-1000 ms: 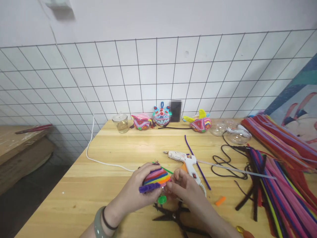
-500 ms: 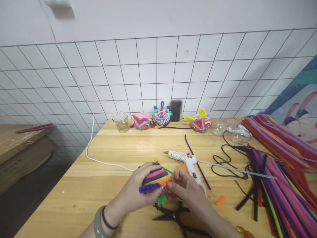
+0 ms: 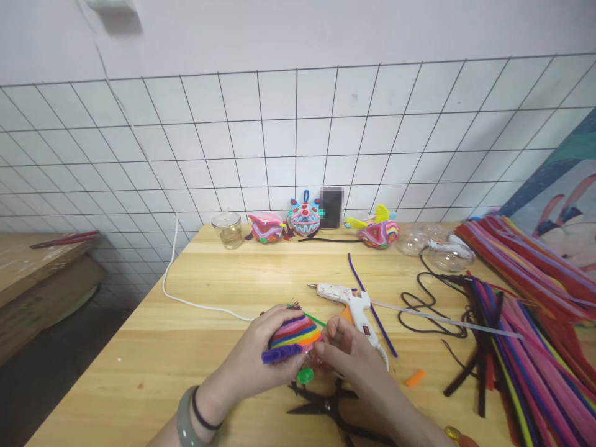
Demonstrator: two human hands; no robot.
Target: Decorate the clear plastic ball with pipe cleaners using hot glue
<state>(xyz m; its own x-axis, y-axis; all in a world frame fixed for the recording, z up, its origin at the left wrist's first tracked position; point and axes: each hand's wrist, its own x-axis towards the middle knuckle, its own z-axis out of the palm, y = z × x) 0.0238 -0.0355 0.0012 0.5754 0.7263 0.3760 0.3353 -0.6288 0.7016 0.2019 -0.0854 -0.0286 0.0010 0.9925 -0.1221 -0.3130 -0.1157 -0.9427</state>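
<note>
My left hand (image 3: 251, 354) is closed around a rounded craft piece (image 3: 295, 332) covered in rainbow-striped pipe cleaners. A purple fuzzy strip (image 3: 282, 354) sticks out on its near side, and a green disc shape (image 3: 305, 375) shows below it. At the piece's right edge, my right hand (image 3: 351, 351) has its fingers bent and pinched close to the pink rim; what the fingertips hold, if anything, is hidden. Black scissors (image 3: 321, 405) lie under my hands. Just beyond my right hand rests a white hot glue gun (image 3: 344, 298) with a clear glue stick in its back.
Bundles of coloured pipe cleaners (image 3: 535, 347) lie at the right, near a black cable (image 3: 419, 304). Along the wall stand a lidded glass cup (image 3: 227, 231), several finished craft pieces (image 3: 305, 218) and clear plastic shells (image 3: 449, 256). A purple pipe cleaner (image 3: 372, 304) lies beside the glue gun.
Both hands stay almost in place on the striped piece. The view has shifted very slightly; nothing is visibly picked up or let go.
</note>
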